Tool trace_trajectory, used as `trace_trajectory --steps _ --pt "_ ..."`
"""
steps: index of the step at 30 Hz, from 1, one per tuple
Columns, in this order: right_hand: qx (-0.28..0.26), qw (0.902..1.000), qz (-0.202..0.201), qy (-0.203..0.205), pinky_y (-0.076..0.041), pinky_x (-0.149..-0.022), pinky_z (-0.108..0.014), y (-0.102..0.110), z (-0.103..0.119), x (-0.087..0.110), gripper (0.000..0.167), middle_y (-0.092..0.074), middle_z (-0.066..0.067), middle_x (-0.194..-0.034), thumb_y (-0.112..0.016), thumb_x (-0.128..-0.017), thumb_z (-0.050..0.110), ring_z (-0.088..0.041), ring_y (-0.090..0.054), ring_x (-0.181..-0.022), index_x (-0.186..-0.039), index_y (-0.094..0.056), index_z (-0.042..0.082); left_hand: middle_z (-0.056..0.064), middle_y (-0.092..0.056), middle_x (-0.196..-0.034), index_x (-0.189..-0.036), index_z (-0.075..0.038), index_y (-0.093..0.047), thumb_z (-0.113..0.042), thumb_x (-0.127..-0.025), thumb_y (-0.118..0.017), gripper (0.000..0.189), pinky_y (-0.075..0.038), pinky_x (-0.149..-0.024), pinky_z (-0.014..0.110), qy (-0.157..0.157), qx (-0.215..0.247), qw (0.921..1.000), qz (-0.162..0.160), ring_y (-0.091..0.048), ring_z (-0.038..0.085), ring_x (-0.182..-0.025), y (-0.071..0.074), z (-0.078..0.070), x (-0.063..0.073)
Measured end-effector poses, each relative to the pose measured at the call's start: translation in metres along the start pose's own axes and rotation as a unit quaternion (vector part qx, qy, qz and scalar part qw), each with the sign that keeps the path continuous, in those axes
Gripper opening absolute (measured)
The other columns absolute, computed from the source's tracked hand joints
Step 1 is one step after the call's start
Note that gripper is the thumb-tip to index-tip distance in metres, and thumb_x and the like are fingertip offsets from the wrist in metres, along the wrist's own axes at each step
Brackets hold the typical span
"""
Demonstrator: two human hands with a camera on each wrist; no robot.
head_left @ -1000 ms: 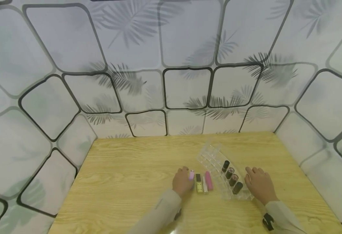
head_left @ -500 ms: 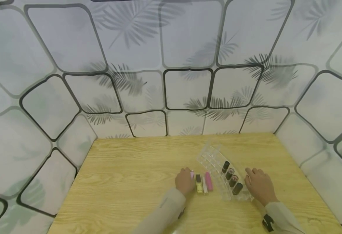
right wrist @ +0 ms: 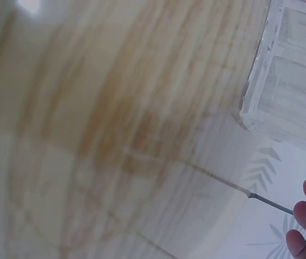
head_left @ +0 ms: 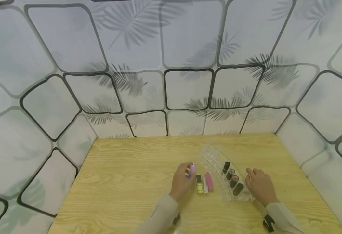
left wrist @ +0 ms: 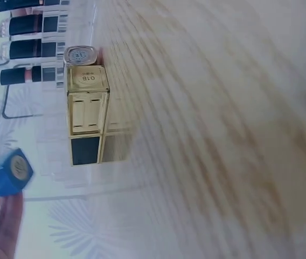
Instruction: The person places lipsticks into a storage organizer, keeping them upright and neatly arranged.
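My left hand (head_left: 180, 182) pinches a pink-and-purple lipstick tube (head_left: 192, 169) just above the table; its blue labelled end (left wrist: 10, 172) shows in the left wrist view. Beside it on the table lie a gold lipstick (head_left: 199, 188) with a dark section, a whitish lipstick (head_left: 205, 188) and a bright pink tube (head_left: 209, 182). To their right stands a curved clear lipstick holder (head_left: 206, 158), with several dark-capped lipsticks (head_left: 238, 188) upright in its near part. My right hand (head_left: 260, 187) rests by the holder's right side, fingers loosely bent, holding nothing; contact with the holder cannot be told.
The wood-grain table (head_left: 124, 175) stretches left of the tubes and behind the holder. A pale patterned backdrop (head_left: 147, 91) closes off the back and both sides.
My left hand has closed its fingers on the pink-and-purple tube and lifted it from the row, tilting it up. The right hand has stayed in place.
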State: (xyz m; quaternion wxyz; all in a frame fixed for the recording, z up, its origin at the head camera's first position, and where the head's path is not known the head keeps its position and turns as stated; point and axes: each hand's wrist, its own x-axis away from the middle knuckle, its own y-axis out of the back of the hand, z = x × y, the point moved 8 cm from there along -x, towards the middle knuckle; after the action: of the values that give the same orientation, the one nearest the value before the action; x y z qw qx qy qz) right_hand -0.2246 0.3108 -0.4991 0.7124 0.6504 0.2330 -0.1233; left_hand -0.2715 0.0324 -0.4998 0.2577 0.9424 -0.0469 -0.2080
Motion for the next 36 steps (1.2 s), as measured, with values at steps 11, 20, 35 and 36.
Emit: trace_trajectory --steps 11,20,35,36 --pt "-0.010 0.9999 -0.002 -0.002 -0.041 -0.047 -0.040 0.002 0.001 0.000 0.023 -0.058 -0.012 -0.071 -0.060 -0.078 0.007 -0.027 -0.051 -0.060 -0.099 -0.065 -0.002 0.014 -0.062 -0.102 -0.119 0.002 -0.055 -0.007 -0.086 -0.065 0.036 -0.057 -0.072 0.023 -0.155 0.096 0.9828 -0.030 -0.064 0.025 -0.088 0.016 -0.037 0.010" --pt "-0.012 0.9999 0.001 -0.003 -0.041 -0.046 -0.041 0.002 0.000 0.001 0.024 -0.057 -0.011 -0.070 -0.059 -0.078 0.008 -0.026 -0.051 -0.060 -0.100 -0.064 -0.002 0.016 -0.064 -0.098 -0.112 0.003 -0.059 0.002 -0.077 -0.071 0.036 -0.058 -0.071 0.027 -0.201 0.114 0.9706 -0.068 -0.064 0.027 -0.086 0.022 -0.051 0.007" --pt "-0.013 0.9999 -0.011 0.001 -0.044 -0.048 -0.044 0.000 -0.002 -0.001 0.023 -0.059 -0.015 -0.072 -0.058 -0.078 0.008 -0.031 -0.054 -0.062 -0.098 -0.063 -0.003 0.020 -0.063 -0.095 -0.106 0.007 -0.059 0.005 -0.077 -0.070 0.031 -0.059 -0.071 0.033 -0.181 0.143 0.9708 -0.066 -0.063 0.032 -0.086 0.022 -0.081 -0.016" --pt "-0.013 0.9999 -0.011 0.001 -0.045 -0.048 -0.044 0.000 -0.002 -0.001 0.023 -0.059 -0.015 -0.072 -0.058 -0.078 0.008 -0.031 -0.054 -0.062 -0.098 -0.063 -0.003 0.020 -0.063 -0.096 -0.107 0.007 -0.059 0.005 -0.077 -0.070 0.032 -0.059 -0.072 0.033 -0.176 0.147 0.9710 -0.066 -0.063 0.031 -0.086 0.015 -0.076 -0.019"
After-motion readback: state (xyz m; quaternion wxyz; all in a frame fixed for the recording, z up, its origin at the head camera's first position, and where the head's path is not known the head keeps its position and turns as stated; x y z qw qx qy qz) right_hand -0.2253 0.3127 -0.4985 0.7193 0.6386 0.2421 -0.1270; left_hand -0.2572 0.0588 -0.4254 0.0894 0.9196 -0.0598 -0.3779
